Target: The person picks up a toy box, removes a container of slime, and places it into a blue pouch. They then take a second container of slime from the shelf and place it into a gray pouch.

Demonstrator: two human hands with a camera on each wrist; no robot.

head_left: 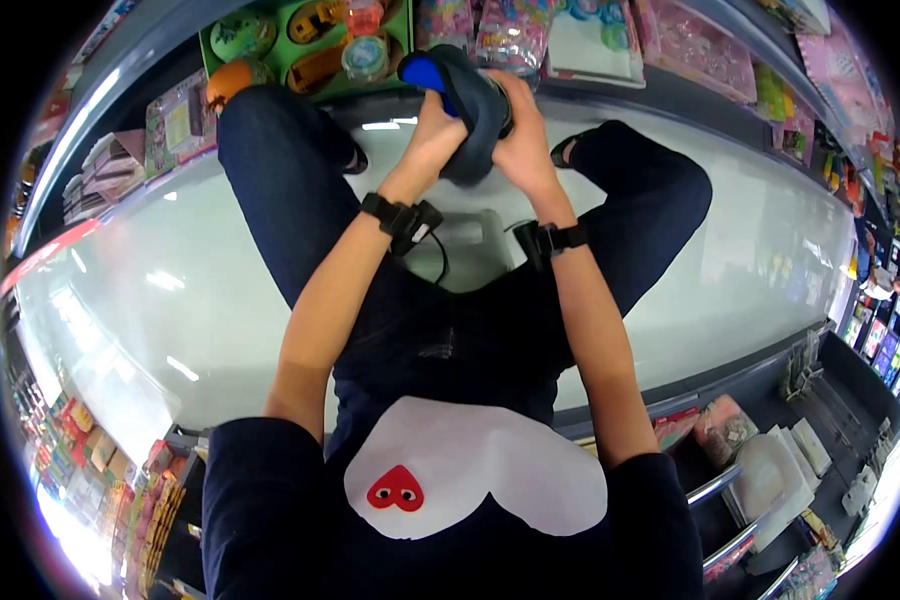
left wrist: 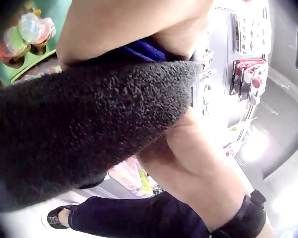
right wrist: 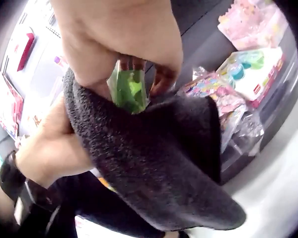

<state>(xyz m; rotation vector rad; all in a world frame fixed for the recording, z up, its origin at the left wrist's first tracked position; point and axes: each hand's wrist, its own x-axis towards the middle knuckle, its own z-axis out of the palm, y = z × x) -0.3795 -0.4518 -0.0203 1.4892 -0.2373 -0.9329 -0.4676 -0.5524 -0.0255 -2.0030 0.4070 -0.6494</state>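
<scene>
A dark grey fuzzy cloth [head_left: 478, 125] is between the two hands, above the shelf's front edge. My left hand [head_left: 435, 138] grips it beside a bright blue piece [head_left: 426, 75]; the left wrist view shows blue fabric [left wrist: 146, 51] under that hand [left wrist: 124, 25], against the grey pile [left wrist: 99, 109]. My right hand [head_left: 522, 135] is curled at the cloth's other side. In the right wrist view its fingers [right wrist: 138, 63] hold a clear green item [right wrist: 131, 91] at the cloth's upper edge [right wrist: 139, 144]. The cloth covers part of my left hand [right wrist: 67, 146] there.
A green tray [head_left: 407, 25] with toys and an orange ball [head_left: 238, 78] stand on the shelf ahead. Packaged goods [head_left: 695, 50] line it to the right. Two bent knees [head_left: 660, 190] flank the hands over a pale floor [head_left: 150, 270]. Behind at right is a dark rack [head_left: 760, 385].
</scene>
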